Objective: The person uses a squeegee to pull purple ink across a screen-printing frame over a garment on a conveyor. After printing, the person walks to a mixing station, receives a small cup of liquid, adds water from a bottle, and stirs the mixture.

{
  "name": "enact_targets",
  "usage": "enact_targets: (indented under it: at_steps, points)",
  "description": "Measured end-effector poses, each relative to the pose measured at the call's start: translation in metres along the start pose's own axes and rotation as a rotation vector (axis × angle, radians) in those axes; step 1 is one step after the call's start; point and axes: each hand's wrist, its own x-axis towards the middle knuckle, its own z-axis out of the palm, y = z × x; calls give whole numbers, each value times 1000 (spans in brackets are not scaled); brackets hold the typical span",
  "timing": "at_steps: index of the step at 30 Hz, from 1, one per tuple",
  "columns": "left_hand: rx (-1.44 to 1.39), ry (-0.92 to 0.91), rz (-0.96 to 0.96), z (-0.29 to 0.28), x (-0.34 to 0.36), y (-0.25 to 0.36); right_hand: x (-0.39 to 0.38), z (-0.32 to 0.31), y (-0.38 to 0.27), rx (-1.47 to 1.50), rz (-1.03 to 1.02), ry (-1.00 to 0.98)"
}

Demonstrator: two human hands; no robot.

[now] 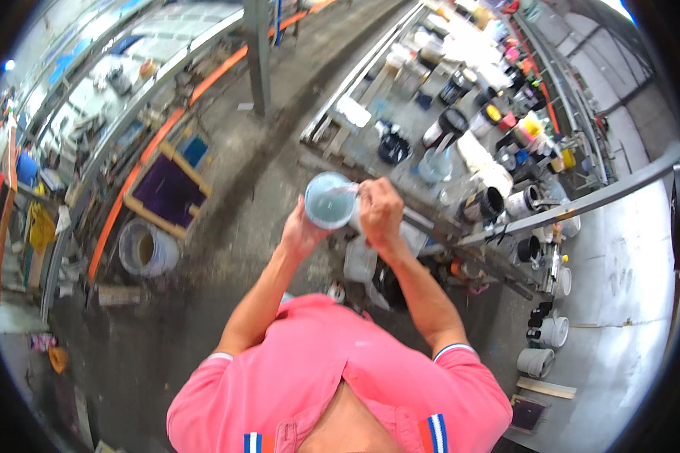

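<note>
I hold a round clear cup (329,201) with pale blue-grey liquid in front of my chest. My left hand (301,232) grips it from below and behind. My right hand (380,211) is closed beside its rim, pinching a thin stick or tool that reaches into the cup. Both bare forearms rise from my pink shirt. A workbench (400,113) lies just beyond the cup.
The bench carries several paint cans, jars and bottles, such as a black-lidded can (452,122). A grey metal rail (582,202) crosses at the right. A white bucket (148,248) and a purple framed screen (166,189) stand on the concrete floor to the left.
</note>
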Motion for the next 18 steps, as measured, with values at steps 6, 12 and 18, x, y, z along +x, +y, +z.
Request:
enact_targets:
  at_steps: [6,12,18]
  points:
    - [56,74,-11,-3,0,-3,16,-12,-19,121,-176,-244]
    - [29,32,19,-5,-3,-1,23,-16,-3,-110,-188,-287]
    - [32,79,39,-11,1,-11,-9,7,8,227,633,-227]
